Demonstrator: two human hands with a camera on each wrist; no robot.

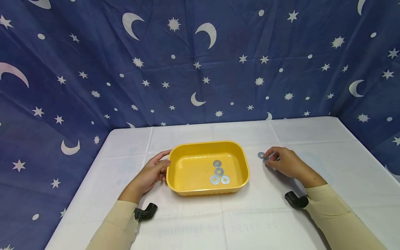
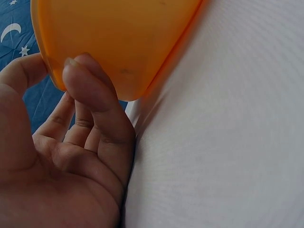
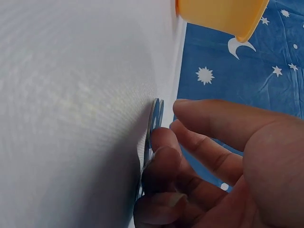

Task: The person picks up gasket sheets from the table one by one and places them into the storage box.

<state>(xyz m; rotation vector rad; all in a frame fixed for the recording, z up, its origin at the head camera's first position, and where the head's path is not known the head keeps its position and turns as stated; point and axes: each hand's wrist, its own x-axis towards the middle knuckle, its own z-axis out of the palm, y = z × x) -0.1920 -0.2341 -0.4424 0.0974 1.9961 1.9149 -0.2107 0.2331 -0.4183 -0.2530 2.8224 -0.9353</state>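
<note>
A yellow tray (image 1: 190, 191) stands left of centre on the white table. My left hand (image 1: 152, 173) grips its left end, the thumb at the rim. In the left wrist view, fingers (image 2: 90, 85) press against the tray's orange-looking outer wall (image 2: 137, 42). Several flat metal washers (image 1: 219, 172) lie in the right part of the tray. To the right of it, my right hand (image 1: 284, 161) reaches down to more washers (image 1: 261, 155) on the table. In the right wrist view, its loosely bent fingers touch the washers (image 3: 154, 116); the thumb stands apart from them. The hand partly hides these washers.
A white cloth (image 1: 187, 222) with faint mirrored lettering covers the table. Behind it and at both sides hangs a blue curtain (image 1: 231, 80) with moons and stars. Black wrist devices (image 1: 145, 211) sit at both sleeves.
</note>
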